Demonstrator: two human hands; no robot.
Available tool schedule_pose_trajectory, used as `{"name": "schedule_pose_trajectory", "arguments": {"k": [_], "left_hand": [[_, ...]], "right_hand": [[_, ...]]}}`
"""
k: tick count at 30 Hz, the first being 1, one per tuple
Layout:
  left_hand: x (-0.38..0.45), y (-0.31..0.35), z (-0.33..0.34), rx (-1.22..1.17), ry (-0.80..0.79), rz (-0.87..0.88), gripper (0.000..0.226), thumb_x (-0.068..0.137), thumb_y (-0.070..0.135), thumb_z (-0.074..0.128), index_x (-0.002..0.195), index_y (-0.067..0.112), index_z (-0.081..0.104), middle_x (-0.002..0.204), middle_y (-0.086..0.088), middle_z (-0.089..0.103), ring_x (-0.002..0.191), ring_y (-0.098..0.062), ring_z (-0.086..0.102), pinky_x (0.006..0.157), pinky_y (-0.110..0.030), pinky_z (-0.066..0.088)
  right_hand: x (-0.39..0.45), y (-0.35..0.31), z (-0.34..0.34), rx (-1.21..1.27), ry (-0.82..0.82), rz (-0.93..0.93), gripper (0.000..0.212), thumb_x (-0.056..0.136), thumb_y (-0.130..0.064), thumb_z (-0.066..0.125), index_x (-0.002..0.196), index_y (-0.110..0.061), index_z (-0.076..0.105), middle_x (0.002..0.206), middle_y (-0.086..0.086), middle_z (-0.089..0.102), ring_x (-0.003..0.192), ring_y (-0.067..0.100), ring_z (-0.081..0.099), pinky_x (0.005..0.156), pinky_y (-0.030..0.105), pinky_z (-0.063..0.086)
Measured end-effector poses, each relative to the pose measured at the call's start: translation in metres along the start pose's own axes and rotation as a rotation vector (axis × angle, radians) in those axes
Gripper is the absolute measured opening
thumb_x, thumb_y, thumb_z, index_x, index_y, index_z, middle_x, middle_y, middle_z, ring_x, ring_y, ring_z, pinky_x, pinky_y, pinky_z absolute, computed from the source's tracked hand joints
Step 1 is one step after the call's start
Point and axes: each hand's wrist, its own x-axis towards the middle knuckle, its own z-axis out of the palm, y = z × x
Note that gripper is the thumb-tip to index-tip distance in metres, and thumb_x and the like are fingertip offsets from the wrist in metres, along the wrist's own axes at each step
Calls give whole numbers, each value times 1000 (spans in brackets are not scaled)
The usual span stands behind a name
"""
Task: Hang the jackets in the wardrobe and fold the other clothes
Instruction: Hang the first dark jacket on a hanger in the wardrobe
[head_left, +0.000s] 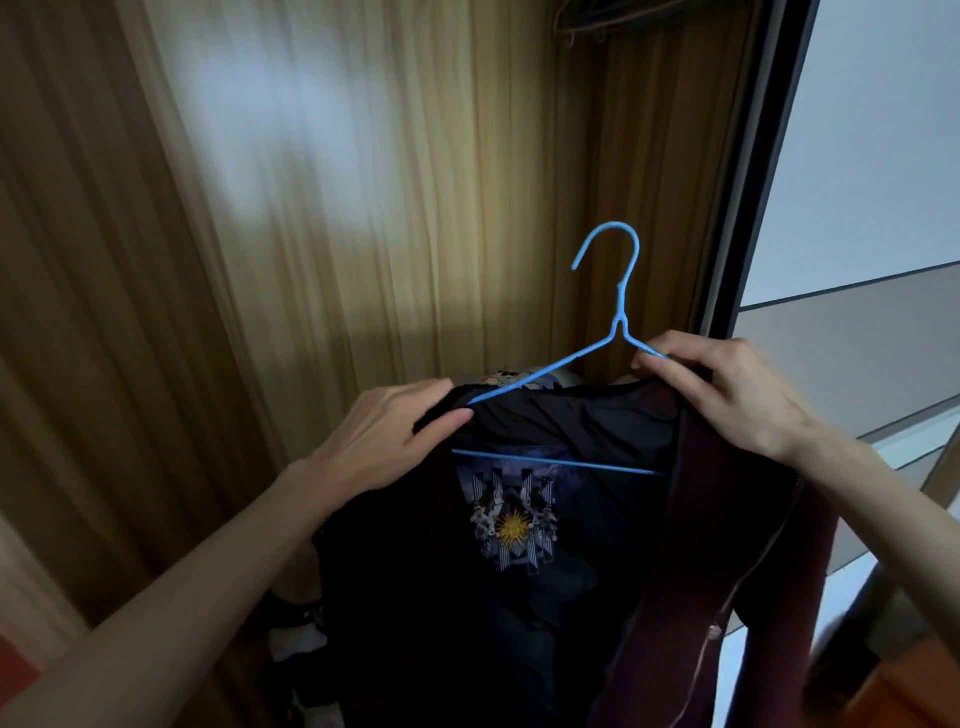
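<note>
We're mid-step on hanging a jacket: the dark jacket (545, 571) is getting fitted onto a blue wire hanger (597, 353), inside the open wardrobe (363, 234). Left shoulder looks seated, hanger arm disappears under the fabric there. Right shoulder seems not fully on yet, maroon side (727, 545) droops below our right hand.

Left hand (384, 441) pinches the jacket's left shoulder fabric, thumb on top, right by the hanger's left arm. Right hand (727, 395) grips the hanger's right arm plus the collar edge, fingers curled around both. Jacket hangs directly below and between both hands, printed emblem facing us, hanger's bottom bar visible across the chest.

Next move, our guess: pull the right shoulder over the hanger end, then lift so the hook catches the rail. Another hanger (597, 21) shows at top, so the rail is probably up there, out of frame. Needs a clear lift, hook currently points left.
</note>
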Motion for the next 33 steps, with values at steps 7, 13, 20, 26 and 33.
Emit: {"name": "schedule_pose_trajectory", "arguments": {"k": [7, 13, 20, 26, 33], "left_hand": [[11, -4, -6, 467, -134, 136, 36, 109, 41, 33, 92, 15, 52, 81, -5, 56, 58, -33, 63, 41, -38, 41], [18, 19, -6, 549, -398, -137, 17, 105, 25, 43, 113, 11, 49, 113, -10, 50, 92, -36, 68, 66, -44, 50], [45, 21, -17, 618, -434, -297, 13, 102, 19, 49, 109, 9, 51, 107, -18, 68, 103, -42, 67, 69, -40, 36], [65, 49, -32, 480, -251, -336, 12, 101, 17, 47, 108, 10, 41, 96, -20, 67, 94, -45, 66, 68, -40, 36], [26, 82, 6, 329, -273, -327, 27, 104, 26, 45, 128, 14, 39, 77, -6, 58, 74, -37, 66, 56, -40, 40]], "right_hand": [[2, 1, 6, -39, -33, 33, 31, 108, -55, 39, 109, -39, 65, 108, -23, 70, 104, 8, 71, 90, 46, 55], [8, 0, 12, -99, -20, 13, 42, 104, -68, 32, 112, -40, 63, 107, -20, 72, 106, 15, 73, 86, 46, 57], [6, -13, 21, -511, 28, -173, 37, 110, -47, 35, 130, -32, 63, 100, -1, 76, 77, 42, 72, 55, 46, 59], [9, -18, 34, -576, -10, -21, 40, 105, -49, 32, 131, -34, 59, 107, -2, 75, 85, 43, 72, 62, 46, 58], [-4, -29, 36, -207, 93, 74, 33, 105, -56, 39, 121, -42, 63, 114, -22, 74, 107, 22, 72, 77, 45, 60]]}}
